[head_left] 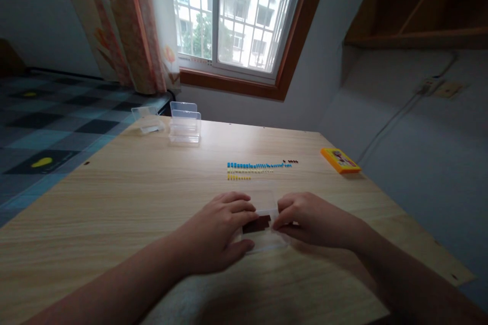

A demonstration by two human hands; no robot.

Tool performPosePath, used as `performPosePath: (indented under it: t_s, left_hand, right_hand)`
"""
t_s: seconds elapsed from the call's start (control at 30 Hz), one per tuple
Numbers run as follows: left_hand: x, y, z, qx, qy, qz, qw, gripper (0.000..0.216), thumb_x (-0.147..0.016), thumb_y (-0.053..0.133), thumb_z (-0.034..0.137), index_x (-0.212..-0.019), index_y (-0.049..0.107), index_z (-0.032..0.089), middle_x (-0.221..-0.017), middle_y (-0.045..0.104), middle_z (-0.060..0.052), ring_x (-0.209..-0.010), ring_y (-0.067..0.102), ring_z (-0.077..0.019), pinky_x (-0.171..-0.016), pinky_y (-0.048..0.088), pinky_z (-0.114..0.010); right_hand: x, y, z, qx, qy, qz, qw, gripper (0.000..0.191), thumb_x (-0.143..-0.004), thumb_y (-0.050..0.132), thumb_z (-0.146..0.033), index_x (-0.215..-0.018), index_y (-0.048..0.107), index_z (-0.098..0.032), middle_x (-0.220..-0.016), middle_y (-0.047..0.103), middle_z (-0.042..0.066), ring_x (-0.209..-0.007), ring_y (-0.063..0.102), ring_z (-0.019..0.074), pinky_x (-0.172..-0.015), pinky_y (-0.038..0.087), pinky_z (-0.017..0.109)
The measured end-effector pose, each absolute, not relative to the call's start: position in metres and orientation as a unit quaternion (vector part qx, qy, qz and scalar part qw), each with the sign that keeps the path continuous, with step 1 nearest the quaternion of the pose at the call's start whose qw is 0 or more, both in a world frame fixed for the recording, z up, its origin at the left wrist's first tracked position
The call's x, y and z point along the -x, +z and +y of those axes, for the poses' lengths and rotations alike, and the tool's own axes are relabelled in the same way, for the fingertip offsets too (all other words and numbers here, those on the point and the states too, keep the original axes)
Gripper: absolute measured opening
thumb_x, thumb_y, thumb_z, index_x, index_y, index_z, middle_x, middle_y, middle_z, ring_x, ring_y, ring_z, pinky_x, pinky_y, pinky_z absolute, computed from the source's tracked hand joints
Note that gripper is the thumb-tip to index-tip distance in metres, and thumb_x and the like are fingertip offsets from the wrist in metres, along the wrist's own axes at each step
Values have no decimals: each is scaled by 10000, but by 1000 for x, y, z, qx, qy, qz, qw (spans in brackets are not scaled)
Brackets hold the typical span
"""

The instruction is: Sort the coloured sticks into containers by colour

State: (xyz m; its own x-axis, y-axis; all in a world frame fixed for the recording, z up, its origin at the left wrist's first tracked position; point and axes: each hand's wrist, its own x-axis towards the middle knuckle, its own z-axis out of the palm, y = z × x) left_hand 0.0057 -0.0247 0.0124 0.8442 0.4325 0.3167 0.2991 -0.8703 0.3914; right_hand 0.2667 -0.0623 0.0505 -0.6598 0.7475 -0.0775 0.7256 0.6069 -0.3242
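A clear plastic box (267, 245) lies on the table in front of me, its lid standing open on the far side. Inside it are dark brown flat pieces (257, 223), grouped in a stepped block. My left hand (224, 231) grips the box's left end, fingers over the far side and thumb along the near side. At the box's right end, my right hand (301, 218) has its fingers closed in a pinch; whatever is between the fingertips is hidden. Beyond the box, small blue pieces (247, 165) and yellow pieces (234, 177) are lined up in rows.
Clear open boxes (185, 132) stand at the table's back left, beside another clear container (148, 121). Several small dark pieces (293, 161) sit past the rows' right end. A yellow-orange case (340, 160) lies near the right edge. A bed (57, 127) adjoins the left.
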Motion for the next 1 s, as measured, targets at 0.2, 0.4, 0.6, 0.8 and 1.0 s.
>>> performPosePath:
  t_s: [0.2,0.4,0.6,0.8,1.0]
  left_hand:
    - [-6,12,-24,-945,201,196,169,373,-869,694,305,-1232,696,218,-1263,724,-90,-1283,597,-344,-1115,464,-527]
    - [-6,12,-24,-947,194,194,166,360,-874,684,311,-1218,702,205,-1266,723,-100,-1277,602,-347,-1121,456,-535]
    - [-6,11,-24,-949,188,195,161,383,-879,684,315,-1241,694,192,-1286,717,-102,-1295,587,-345,-1134,443,-541]
    - [-6,11,-24,-947,193,195,166,368,-877,695,308,-1230,696,205,-1266,722,-89,-1289,594,-334,-1143,439,-523]
    - [-5,11,-24,-948,189,194,168,346,-877,694,313,-1202,701,195,-1273,720,-92,-1284,595,-334,-1147,430,-516]
  right_hand:
    - [-269,54,-61,431,168,-886,34,203,-907,675,-130,-968,830,-247,-854,726,13,-741,624,116,-687,405,225]
    - [-272,57,-63,482,113,-866,67,200,-930,644,-155,-973,819,-241,-885,723,25,-786,633,131,-701,396,243]
    - [-253,53,-71,495,52,-867,-10,200,-901,619,-138,-806,785,-198,-812,711,38,-750,588,153,-653,326,285]
    - [-248,52,-71,496,44,-867,-34,204,-892,615,-128,-754,756,-183,-791,702,39,-745,561,158,-650,311,288]
    - [-252,48,-67,500,109,-859,15,185,-905,647,-141,-863,811,-215,-829,711,26,-766,599,140,-688,366,260]
